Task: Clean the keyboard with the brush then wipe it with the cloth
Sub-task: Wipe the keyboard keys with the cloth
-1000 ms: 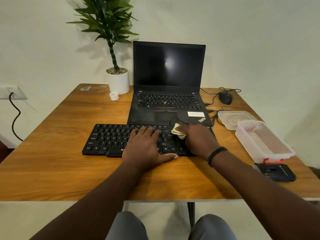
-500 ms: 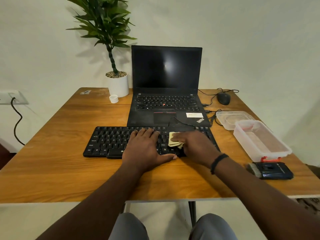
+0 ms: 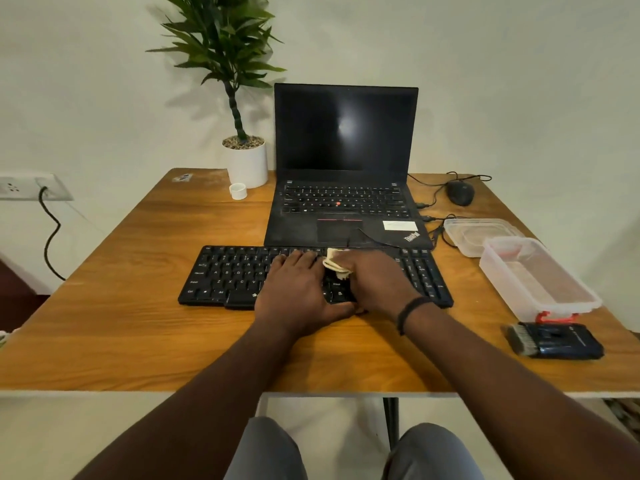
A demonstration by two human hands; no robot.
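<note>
The keyboard point(image 3: 311, 277) lies on the desk point(image 3: 121, 323), just in front of the laptop point(image 3: 343, 188). The left hand point(image 3: 298, 292) rests flat on its keys, fingers straight. The right hand point(image 3: 375, 280) presses a bunched cloth point(image 3: 334, 265) (pale yellow) onto the keys, fingers curled round it. The brush point(image 3: 554, 341) lies at the desk's right.

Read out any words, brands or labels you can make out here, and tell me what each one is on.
"ThinkPad": on the laptop palm rest, lower right corner.
"Q W E R T", "A S D F G": letter keys on the external keyboard; other key legends too small.
White sticker on the laptop: print too blurred to read.
Brush: marking unreadable.
</note>
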